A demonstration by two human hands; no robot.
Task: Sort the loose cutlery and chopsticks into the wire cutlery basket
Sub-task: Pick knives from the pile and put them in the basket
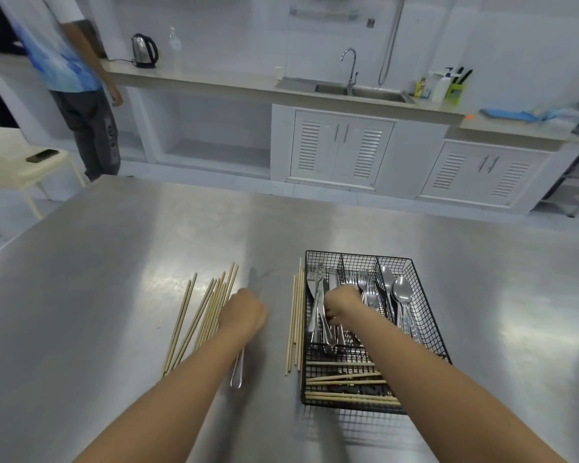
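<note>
The black wire cutlery basket stands on the steel table to the right of centre. It holds knives in its left slot, forks in the middle and spoons on the right. Chopsticks lie across its near compartment. My right hand reaches into the knife slot with its fingers curled on a knife handle. My left hand is closed on a loose piece of steel cutlery lying on the table. Loose chopsticks fan out left of that hand, and more chopsticks lie against the basket's left side.
Another person stands at the far left, past the table's edge. Near them is a pale stool with a phone on it. A counter along the back wall holds a sink and a kettle.
</note>
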